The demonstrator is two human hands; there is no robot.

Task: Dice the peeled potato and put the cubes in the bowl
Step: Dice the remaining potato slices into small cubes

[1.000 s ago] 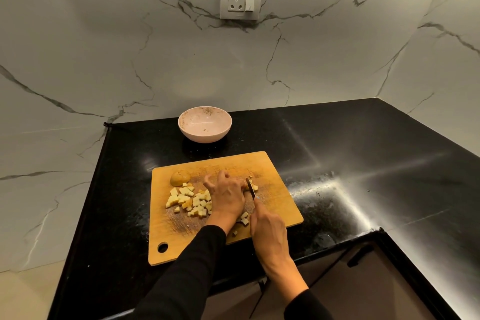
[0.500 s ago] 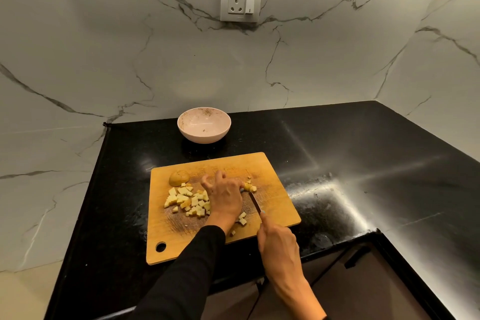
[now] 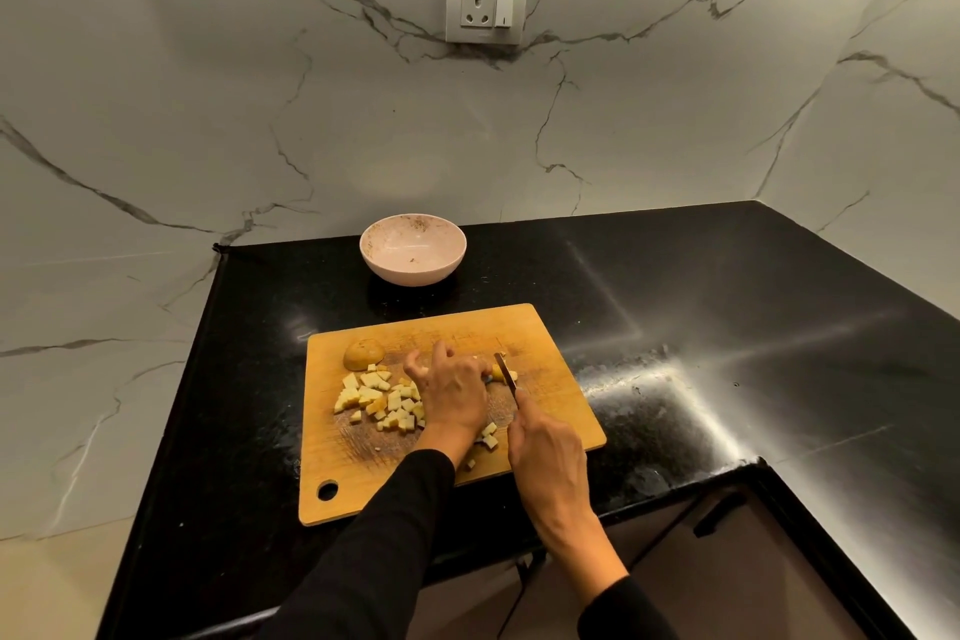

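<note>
A wooden cutting board [image 3: 550, 359] lies on the black counter. A pile of potato cubes [image 3: 376, 400] sits on its left half, with a rounded potato end [image 3: 363, 353] behind them. My left hand [image 3: 452, 392] holds down a small potato piece [image 3: 501, 372] with curled fingers. My right hand [image 3: 545, 452] grips a knife [image 3: 506, 372], whose blade rests on that piece. A few cubes [image 3: 488, 434] lie between my wrists. The pale pink bowl [image 3: 413, 250] stands behind the board with no cubes in it.
The black counter [image 3: 727, 327] runs right and turns toward me along the marble wall. A wall socket [image 3: 487, 4] sits above the bowl. Cabinet fronts with a dark handle [image 3: 719, 515] lie below the counter's front edge.
The knife in my right hand has drawn back along the potato piece and now sits further forward on it. My left hand has stayed on the piece.
</note>
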